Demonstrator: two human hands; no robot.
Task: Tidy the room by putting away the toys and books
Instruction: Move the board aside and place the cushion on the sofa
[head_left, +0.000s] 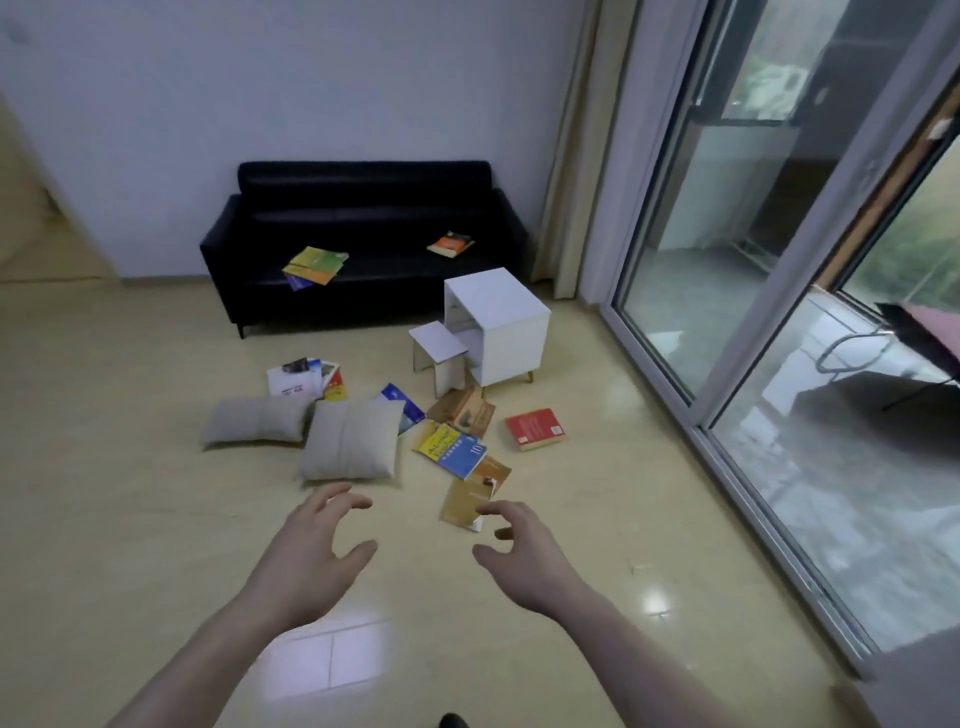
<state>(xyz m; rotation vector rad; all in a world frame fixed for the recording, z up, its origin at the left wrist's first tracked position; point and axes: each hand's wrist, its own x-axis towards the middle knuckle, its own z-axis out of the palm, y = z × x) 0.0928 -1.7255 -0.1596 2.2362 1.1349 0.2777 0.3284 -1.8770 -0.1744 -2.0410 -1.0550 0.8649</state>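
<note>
Several books lie scattered on the tiled floor: a red book (535, 428), a yellow-and-blue book (451, 449), brown books (462, 408), a tan book (462, 501) and a pile of white and coloured ones (304, 378). Two more lots sit on the black sofa (363, 208): a green-yellow stack (315, 265) and an orange book (451, 243). My left hand (306, 551) and my right hand (524, 556) are both stretched out in front of me, fingers spread, holding nothing. The right hand's fingertips overlap the tan book in view.
Two grey cushions (257, 420) (350, 439) lie on the floor by the books. A white cabinet (498, 322) with a small white stool (439, 353) beside it stands near the sofa's right end. Sliding glass doors (727, 260) run along the right.
</note>
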